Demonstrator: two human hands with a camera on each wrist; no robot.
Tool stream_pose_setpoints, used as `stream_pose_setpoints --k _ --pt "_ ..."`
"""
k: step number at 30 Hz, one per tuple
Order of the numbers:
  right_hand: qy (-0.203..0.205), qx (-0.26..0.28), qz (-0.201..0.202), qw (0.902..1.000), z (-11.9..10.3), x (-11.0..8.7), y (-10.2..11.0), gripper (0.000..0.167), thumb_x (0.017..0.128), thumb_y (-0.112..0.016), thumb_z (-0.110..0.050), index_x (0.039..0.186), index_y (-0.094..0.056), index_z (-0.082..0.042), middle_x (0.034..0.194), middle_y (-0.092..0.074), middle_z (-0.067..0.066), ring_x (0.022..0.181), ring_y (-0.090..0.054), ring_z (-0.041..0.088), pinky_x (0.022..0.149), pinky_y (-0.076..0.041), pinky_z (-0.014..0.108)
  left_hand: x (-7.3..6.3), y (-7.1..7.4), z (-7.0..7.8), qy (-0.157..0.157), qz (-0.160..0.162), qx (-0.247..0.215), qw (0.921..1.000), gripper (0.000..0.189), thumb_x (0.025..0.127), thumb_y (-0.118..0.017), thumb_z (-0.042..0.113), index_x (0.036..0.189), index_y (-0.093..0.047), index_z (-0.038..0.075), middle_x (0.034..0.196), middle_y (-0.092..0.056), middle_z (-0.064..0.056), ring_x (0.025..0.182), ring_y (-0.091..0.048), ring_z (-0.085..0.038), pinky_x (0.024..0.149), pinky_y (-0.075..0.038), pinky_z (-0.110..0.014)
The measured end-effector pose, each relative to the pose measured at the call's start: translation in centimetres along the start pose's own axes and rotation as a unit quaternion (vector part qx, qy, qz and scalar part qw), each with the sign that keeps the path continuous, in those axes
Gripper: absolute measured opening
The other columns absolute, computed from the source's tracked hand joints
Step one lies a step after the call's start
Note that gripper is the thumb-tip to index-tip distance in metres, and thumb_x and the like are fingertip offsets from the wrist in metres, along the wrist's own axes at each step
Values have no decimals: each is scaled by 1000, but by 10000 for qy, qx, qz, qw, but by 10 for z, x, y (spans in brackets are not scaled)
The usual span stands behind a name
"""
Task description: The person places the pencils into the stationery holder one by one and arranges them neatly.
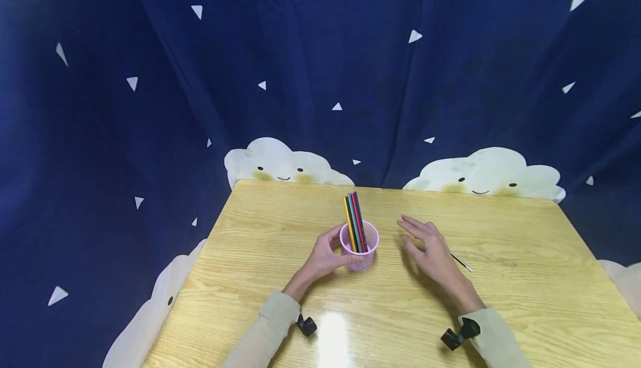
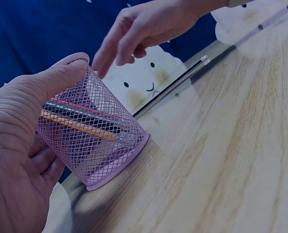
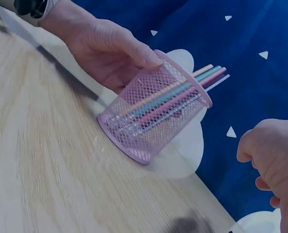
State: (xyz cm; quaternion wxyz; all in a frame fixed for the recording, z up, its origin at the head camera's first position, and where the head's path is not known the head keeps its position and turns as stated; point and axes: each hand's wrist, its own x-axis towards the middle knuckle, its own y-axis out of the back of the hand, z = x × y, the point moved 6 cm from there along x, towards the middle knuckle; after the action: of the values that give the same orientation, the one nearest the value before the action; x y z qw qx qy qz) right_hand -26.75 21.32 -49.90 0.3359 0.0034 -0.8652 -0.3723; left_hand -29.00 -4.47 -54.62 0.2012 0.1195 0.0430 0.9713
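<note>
A pink mesh pencil cup (image 1: 359, 262) stands on the table, and my left hand (image 1: 324, 254) grips its side, thumb near the rim. Several pencils (image 1: 355, 220) lean together in the cup, among them yellow, teal, red and dark blue ones; their lower ends show through the mesh (image 2: 90, 124). To the right of the cup my right hand (image 1: 433, 251) hovers over the table, holding nothing, its fingers loosely extended toward the cup. Partly hidden behind that hand, a thin black stick with a pale end (image 1: 461, 261) lies on the table.
The light wood table (image 1: 250, 229) ends at the back against a dark blue curtain (image 1: 320, 67) with white triangles and smiling clouds. A black wrist strap mount (image 1: 306, 325) sits at the left sleeve, and another one (image 1: 459, 335) at the right.
</note>
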Motion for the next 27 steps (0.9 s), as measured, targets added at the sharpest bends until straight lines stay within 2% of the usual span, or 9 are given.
stream_pose_setpoints --k 10,17,24,27 --pt "-98 -776 -373 9962 17 -8 6 45 90 -73 2 134 -68 0 142 -62 25 88 -53 26 73 -41 37 1 -1 -3 -138 -79 -141 9998 79 78 -90 3 149 -56 10 141 -66 -7 132 -61 -24 116 -46 -37" --pt "-614 -1313 -813 9861 38 -21 4 47 94 -70 -7 140 -66 -6 147 -55 29 91 -50 35 75 -38 46 1 0 -2 -158 -63 -146 9997 80 78 -90 1 149 -56 9 142 -65 -7 133 -60 -25 117 -46 -37" --pt "-935 -1731 -1283 9720 56 -34 5 45 98 -69 -16 142 -64 -8 146 -54 33 110 -51 52 82 -40 64 0 0 0 -175 -69 -153 9997 80 78 -90 1 150 -55 10 143 -65 -8 133 -60 -26 117 -46 -40" --pt "-1032 -1876 -1447 9660 59 -36 4 44 102 -66 -20 144 -63 -9 147 -54 31 118 -49 54 86 -40 66 0 0 -1 -192 -72 -131 9997 80 78 -90 2 150 -55 10 143 -65 -7 134 -60 -24 117 -45 -40"
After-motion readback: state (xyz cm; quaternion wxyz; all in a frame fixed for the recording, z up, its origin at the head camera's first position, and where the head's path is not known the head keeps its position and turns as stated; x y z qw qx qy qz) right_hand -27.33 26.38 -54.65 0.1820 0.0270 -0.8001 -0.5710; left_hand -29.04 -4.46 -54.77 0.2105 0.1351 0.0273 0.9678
